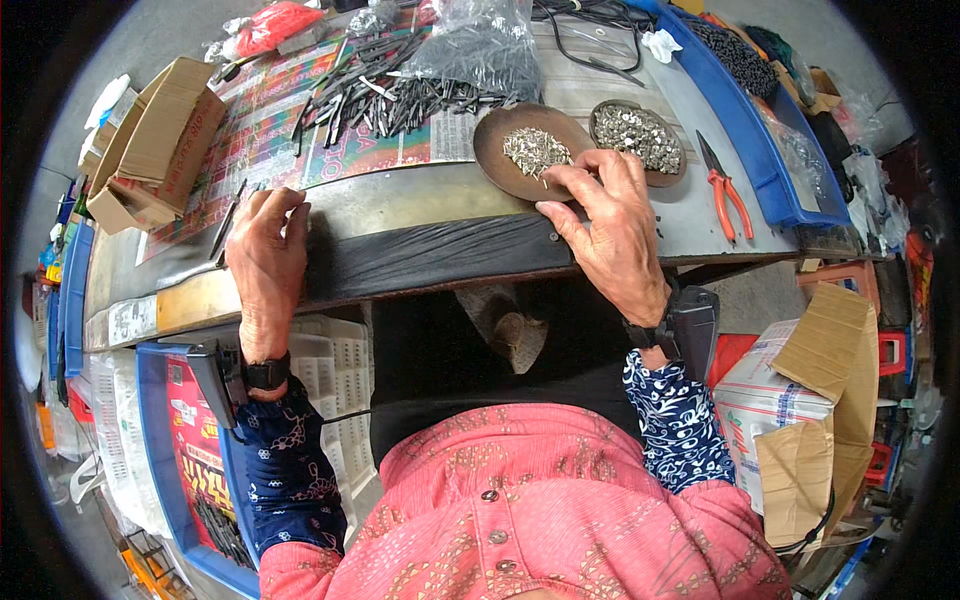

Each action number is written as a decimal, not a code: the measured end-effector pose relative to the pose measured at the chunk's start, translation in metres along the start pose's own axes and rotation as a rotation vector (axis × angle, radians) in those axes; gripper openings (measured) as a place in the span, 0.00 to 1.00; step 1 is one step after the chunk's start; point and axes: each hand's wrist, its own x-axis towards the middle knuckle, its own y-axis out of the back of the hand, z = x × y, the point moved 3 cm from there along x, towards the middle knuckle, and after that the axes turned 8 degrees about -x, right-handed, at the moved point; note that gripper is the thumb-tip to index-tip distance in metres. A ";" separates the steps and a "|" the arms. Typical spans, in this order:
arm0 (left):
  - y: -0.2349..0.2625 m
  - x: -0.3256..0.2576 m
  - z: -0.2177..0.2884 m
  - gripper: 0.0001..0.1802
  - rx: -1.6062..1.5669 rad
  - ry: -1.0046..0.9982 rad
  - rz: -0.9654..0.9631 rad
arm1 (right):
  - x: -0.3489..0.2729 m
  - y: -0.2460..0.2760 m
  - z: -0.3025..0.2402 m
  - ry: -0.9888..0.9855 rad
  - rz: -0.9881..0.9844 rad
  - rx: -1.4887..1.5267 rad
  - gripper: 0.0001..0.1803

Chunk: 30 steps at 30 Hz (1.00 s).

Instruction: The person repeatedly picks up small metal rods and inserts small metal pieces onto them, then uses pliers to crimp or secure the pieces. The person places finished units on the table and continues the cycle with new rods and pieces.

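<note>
**A:** What sits nearest the hands?

**B:** A shallow brown dish (520,150) at the near part of the workbench (420,200), holding a small heap of tiny silvery metal pieces (535,148). The right hand (610,225) rests at the dish's near rim, fingers curled together with the fingertips (560,178) pinched low over the pieces. Whether a piece is actually caught between them is too small to tell.

**A:** And the other hand?

**B:** The left hand (268,250) lies well apart, at the bench's front edge, fingers bent and closed around 1 thin dark metal rod (228,222) that pokes out past the knuckles.

**A:** What lies around them?

**B:** Just beside the first dish, to its right, stands a 2nd brown dish (640,135) filled with more small silvery parts. Further right, red-handled pliers (725,190) lie on the bench, next to a long blue tray (750,140). Behind the dishes, a spread of dark metal rods (400,95) lies on a colourful printed sheet (270,130), with a clear plastic bag (480,45) partly over them. An open cardboard box (150,145) sits at the far left. Both wrists wear black bands, and the sleeves are dark blue with a white pattern.
</note>
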 end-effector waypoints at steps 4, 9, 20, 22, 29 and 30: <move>-0.003 0.002 0.012 0.03 -0.052 -0.031 -0.010 | -0.001 0.001 0.001 -0.015 0.011 0.008 0.19; -0.008 0.007 0.019 0.03 -0.055 -0.057 -0.016 | 0.000 0.001 0.001 0.001 0.010 0.008 0.18; -0.016 0.033 0.010 0.03 0.022 -0.060 -0.044 | 0.003 0.002 -0.003 -0.044 -0.003 0.207 0.07; -0.019 0.043 0.008 0.03 0.052 -0.073 -0.070 | 0.003 0.003 -0.003 -0.050 0.032 0.248 0.06; -0.040 0.079 0.002 0.06 0.153 -0.056 -0.156 | 0.004 0.002 0.001 -0.074 0.102 0.341 0.05; -0.044 0.083 0.001 0.06 0.141 -0.073 -0.161 | 0.004 0.001 0.002 -0.078 0.112 0.351 0.05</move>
